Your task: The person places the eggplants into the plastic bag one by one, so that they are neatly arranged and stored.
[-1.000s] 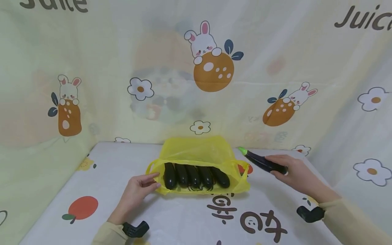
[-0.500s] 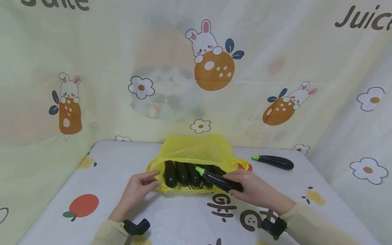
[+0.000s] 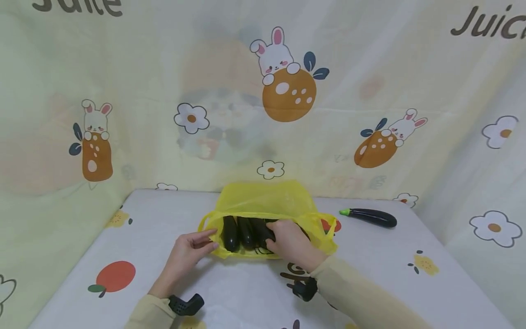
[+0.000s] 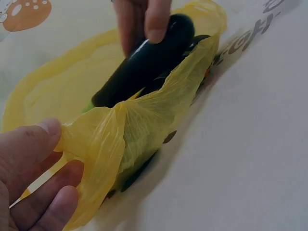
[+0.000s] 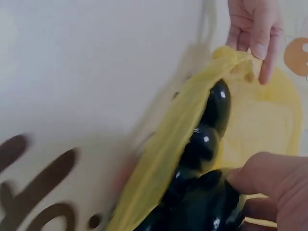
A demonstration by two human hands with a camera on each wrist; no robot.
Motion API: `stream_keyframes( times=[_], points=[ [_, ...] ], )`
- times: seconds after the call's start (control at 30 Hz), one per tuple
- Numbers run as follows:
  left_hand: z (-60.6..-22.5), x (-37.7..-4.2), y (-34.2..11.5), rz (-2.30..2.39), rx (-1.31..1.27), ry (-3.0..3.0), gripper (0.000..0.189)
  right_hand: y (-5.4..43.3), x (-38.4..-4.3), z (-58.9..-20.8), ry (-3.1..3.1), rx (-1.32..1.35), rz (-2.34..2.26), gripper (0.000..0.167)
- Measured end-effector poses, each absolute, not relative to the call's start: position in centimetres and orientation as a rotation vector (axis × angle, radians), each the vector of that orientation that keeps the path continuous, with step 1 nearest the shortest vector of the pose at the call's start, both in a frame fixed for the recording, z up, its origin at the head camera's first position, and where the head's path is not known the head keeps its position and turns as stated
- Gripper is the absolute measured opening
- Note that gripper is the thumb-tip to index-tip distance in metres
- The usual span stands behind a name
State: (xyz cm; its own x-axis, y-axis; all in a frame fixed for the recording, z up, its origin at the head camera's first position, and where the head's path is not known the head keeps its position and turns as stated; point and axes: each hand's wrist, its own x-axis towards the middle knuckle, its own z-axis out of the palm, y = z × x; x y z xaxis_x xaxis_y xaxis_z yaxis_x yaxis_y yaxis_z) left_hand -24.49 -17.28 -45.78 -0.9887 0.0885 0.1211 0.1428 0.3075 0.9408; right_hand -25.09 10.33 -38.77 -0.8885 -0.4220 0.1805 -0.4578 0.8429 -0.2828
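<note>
A yellow plastic bag (image 3: pixel 263 196) lies on the table with its mouth toward me, and several dark eggplants (image 3: pixel 231 235) lie side by side inside. At the left edge of the mouth my left hand (image 3: pixel 190 251) pinches the plastic between thumb and fingers. My right hand (image 3: pixel 292 244) is in the mouth, gripping an eggplant (image 4: pixel 144 67) by its thick end; the green stem end points into the bag in the left wrist view. From the right wrist, the held eggplant (image 5: pixel 207 202) lies over others. The right fingertips are partly hidden.
One more eggplant (image 3: pixel 371 217) with a green tip lies on the table to the right of the bag. A patterned cloth (image 3: pixel 222 137) hangs behind the table and along its sides. Printed fruit and lettering mark the white tabletop (image 3: pixel 238 297).
My right hand let go of one eggplant at the right, then carried another leftward into the bag's mouth. My left hand has kept its place at the bag's edge.
</note>
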Motion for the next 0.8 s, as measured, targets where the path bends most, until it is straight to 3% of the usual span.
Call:
stream_keyframes(
  times=[0.17,0.53,0.8],
  points=[
    [-45.7,-24.5,-17.2,-1.816,-0.227,-2.495,0.040,8.6,-26.6,-38.7,-2.875,0.542,0.623,0.009],
    [-45.9,-24.7,-17.3,-1.800,-0.221,-2.499,0.040,5.9,-28.7,-39.5,-2.841,0.395,0.726,0.040],
    [-46.0,-24.8,-17.3,-1.821,-0.230,-2.490,0.040,5.4,-29.2,-40.1,-2.789,0.496,0.572,0.031]
  ],
)
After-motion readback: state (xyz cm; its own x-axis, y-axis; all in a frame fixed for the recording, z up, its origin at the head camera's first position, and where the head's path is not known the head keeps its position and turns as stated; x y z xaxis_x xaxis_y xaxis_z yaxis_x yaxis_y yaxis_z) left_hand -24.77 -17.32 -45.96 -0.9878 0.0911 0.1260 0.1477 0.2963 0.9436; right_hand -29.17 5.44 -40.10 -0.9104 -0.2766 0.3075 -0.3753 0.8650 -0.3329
